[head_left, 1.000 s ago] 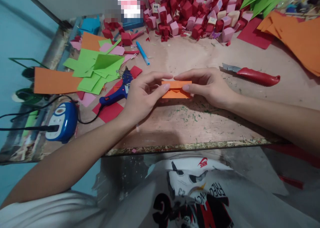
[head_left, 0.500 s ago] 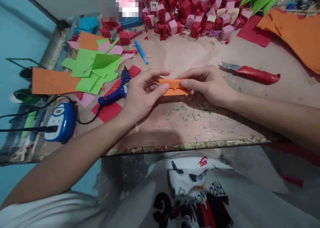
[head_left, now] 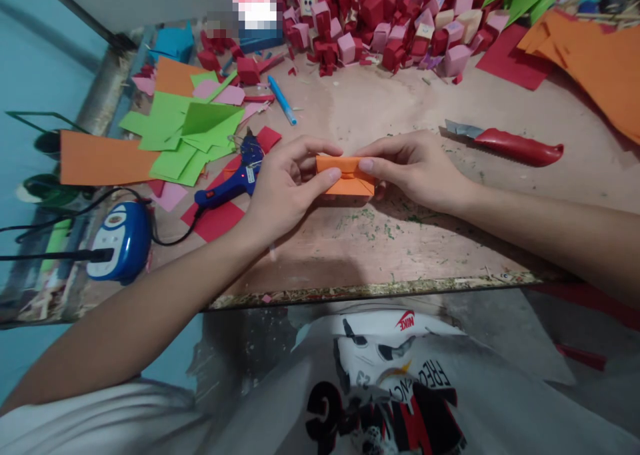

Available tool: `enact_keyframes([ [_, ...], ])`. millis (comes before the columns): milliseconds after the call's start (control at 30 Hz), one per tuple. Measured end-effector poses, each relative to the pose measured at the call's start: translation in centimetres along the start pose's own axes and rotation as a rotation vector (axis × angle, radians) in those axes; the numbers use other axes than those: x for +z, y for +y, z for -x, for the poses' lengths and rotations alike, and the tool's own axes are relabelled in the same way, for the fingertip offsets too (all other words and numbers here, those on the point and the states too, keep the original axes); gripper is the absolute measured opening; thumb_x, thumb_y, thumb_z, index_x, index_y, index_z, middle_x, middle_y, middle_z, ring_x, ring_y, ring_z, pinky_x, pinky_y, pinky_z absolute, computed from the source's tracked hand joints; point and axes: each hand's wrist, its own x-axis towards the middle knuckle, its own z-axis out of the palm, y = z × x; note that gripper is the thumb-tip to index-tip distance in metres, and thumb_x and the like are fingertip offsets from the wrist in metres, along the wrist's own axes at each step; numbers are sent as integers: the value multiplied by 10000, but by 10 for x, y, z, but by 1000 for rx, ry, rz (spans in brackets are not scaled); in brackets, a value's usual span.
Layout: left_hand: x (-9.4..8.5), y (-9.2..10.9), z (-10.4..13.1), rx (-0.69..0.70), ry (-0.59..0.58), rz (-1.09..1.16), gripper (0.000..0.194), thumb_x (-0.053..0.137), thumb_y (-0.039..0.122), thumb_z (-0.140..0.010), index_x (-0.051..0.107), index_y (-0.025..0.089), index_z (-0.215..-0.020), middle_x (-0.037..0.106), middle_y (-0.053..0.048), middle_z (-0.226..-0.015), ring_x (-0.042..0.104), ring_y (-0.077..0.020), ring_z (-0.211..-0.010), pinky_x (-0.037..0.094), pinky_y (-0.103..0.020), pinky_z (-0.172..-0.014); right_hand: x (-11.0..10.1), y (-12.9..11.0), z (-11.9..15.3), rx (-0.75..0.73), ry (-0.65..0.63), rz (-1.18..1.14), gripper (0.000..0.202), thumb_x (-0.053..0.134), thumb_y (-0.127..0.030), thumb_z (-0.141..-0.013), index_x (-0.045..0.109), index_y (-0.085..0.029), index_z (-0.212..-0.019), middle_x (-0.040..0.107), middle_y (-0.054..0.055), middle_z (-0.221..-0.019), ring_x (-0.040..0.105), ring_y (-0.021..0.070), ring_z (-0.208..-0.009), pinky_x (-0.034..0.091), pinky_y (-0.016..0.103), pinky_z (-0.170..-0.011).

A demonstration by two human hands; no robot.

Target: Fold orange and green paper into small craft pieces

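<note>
A small folded piece of orange paper (head_left: 350, 186) is held just above the wooden table between both hands. My left hand (head_left: 287, 182) pinches its left end, thumb on top of the fold and fingers behind. At the right end, my right hand (head_left: 413, 168) grips it the same way, its thumb pressing near the upper edge. The fingertips behind the paper are partly hidden. Close by my left hand lies a blue hot glue gun (head_left: 235, 185) on red paper. A red-handled knife (head_left: 520, 145) rests to the right, beyond my right wrist.
Green paper pieces (head_left: 170, 125) and an orange sheet (head_left: 105, 158) lie at the left, near a blue-and-white power socket (head_left: 123, 242) with cords. Red and pink paper boxes (head_left: 373, 12) heap at the back. A blue pen (head_left: 283, 100) and orange sheets (head_left: 590, 75) lie farther off.
The orange paper's front part has tilted to show more of its lower face, and the thumbs have shifted slightly on the fold. Both hands keep their hold.
</note>
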Motion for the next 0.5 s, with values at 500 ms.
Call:
enact_keyframes([
  [500, -1, -1, 0, -24, 53, 30, 207, 923, 432, -974, 840, 264, -1061, 856, -57, -1100, 827, -250, -1025, 712, -365, -801, 1, -2, 1, 69, 41, -158, 232, 928, -458, -973, 873, -237, -1017, 815, 45, -825, 775, 211, -700, 634, 313, -611],
])
